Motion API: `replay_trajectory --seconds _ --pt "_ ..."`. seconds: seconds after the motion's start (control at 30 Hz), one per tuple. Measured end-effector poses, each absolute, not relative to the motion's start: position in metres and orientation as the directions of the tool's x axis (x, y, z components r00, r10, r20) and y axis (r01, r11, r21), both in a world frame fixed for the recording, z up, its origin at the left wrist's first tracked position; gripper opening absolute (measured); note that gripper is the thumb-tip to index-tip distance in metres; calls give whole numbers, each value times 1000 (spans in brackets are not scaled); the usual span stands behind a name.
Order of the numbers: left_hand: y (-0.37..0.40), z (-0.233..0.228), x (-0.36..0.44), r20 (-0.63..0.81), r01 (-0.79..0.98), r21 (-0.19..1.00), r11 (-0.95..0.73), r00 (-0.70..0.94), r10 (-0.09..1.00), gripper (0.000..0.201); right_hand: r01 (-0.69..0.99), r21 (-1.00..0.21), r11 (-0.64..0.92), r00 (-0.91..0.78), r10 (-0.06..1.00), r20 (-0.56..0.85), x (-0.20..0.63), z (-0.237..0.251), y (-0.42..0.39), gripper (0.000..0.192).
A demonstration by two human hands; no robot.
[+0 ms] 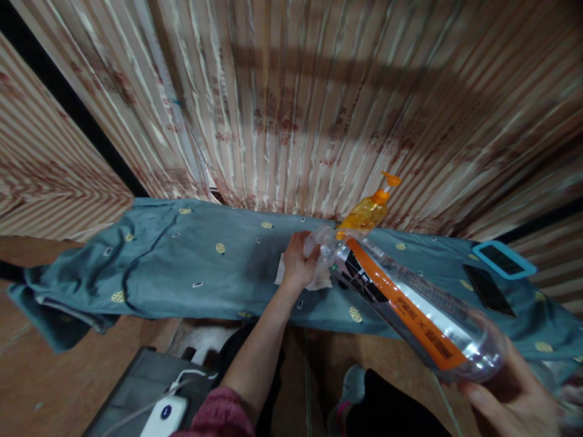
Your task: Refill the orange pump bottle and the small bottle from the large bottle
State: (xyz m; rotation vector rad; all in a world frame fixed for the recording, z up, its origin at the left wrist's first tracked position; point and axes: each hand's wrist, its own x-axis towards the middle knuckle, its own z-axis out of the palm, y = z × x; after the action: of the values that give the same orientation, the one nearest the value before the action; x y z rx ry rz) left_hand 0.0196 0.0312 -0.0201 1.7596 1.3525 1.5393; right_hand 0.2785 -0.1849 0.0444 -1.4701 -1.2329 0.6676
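My right hand [514,394] grips the base of a large clear plastic bottle [410,303] with an orange and black label. The bottle tilts with its neck end up and to the left. At that end my left hand [298,261] is closed on crumpled clear plastic [321,243]. Whether this plastic is separate from the bottle's neck, I cannot tell. A white sheet of paper [323,279] lies beneath my left hand. Just behind the bottle stands an amber pump bottle [367,212] with an orange pump head.
The narrow table has a blue-green patterned cloth [173,273]. At its right end lie a dark phone [489,290] and a blue-framed device [504,260]. A striped curtain [291,121] hangs behind. At lower left, a white power bank [166,414] with a cable rests on a dark surface.
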Motion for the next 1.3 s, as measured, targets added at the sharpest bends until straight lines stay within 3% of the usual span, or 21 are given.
replay_trajectory --seconds 1.3 --pt "31 -19 21 476 365 837 -408 -116 872 22 273 -960 66 358 919 165 271 48 -185 80"
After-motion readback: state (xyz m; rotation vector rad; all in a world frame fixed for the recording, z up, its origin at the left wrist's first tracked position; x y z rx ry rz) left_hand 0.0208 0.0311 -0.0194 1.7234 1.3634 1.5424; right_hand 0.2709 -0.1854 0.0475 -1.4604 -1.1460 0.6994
